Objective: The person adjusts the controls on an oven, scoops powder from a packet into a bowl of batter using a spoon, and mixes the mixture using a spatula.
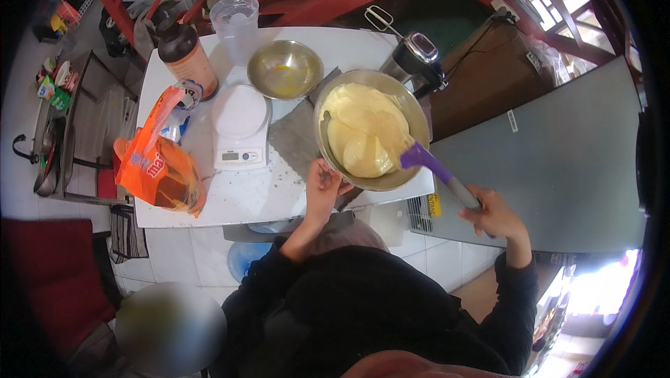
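Black top (377, 308); white table (230, 200), batter bowl (419, 123); tiled floor (171, 254).

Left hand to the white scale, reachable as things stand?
Likely yes: the left hand is at the mixing bowl's edge, with seemingly only grey cloth and tabletop between it and the scale.

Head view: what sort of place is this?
Likely a home kitchen or small baking space: a metal bowl of pale batter, a white kitchen scale and an electric hand mixer are in view.
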Motion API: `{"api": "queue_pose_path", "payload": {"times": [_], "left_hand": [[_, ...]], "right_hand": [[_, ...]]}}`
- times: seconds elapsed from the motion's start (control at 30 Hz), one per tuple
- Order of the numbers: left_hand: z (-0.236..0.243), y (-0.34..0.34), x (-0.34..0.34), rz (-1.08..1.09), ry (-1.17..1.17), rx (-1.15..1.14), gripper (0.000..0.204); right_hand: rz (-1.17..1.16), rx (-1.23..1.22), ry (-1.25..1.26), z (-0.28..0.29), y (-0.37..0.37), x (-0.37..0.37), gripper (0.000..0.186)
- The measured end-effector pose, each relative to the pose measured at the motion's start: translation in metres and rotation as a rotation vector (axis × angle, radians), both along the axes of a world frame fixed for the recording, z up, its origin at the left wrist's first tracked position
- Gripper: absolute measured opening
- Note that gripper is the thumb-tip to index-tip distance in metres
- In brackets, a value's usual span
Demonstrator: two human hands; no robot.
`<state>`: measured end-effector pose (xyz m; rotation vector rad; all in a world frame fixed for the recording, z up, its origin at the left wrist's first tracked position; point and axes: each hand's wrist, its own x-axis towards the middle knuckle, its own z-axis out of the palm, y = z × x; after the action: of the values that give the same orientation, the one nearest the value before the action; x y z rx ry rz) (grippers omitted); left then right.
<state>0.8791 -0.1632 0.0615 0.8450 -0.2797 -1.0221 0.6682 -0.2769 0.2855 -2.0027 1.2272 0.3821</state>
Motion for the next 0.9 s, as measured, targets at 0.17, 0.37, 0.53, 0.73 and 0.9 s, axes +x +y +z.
{"api": "queue_pose_path", "payload": {"times": [0.17,0.37,0.53,0.73,0.9], "left_hand": [[0.000,-0.005,0.002,-0.041,-0.027,-0.003,0.012],[0.000,-0.002,0.001,-0.008,-0.024,0.005,0.013],[0.000,-0.002,0.001,0.001,-0.043,0.010,0.012],[-0.002,-0.004,0.001,-0.004,0.002,-0.012,0.013],[-0.004,-0.002,0.001,0.005,-0.030,0.019,0.014]], "right_hand": [[0.322,-0.573,-0.031,-0.070,0.002,0.013,0.048],[0.527,-0.435,0.101,-0.018,0.022,0.014,0.056],[0.420,-0.404,0.176,0.042,0.010,0.022,0.052],[0.442,-0.485,0.044,-0.033,-0.008,0.018,0.052],[0.477,-0.326,0.018,0.017,0.000,0.012,0.054]]}}
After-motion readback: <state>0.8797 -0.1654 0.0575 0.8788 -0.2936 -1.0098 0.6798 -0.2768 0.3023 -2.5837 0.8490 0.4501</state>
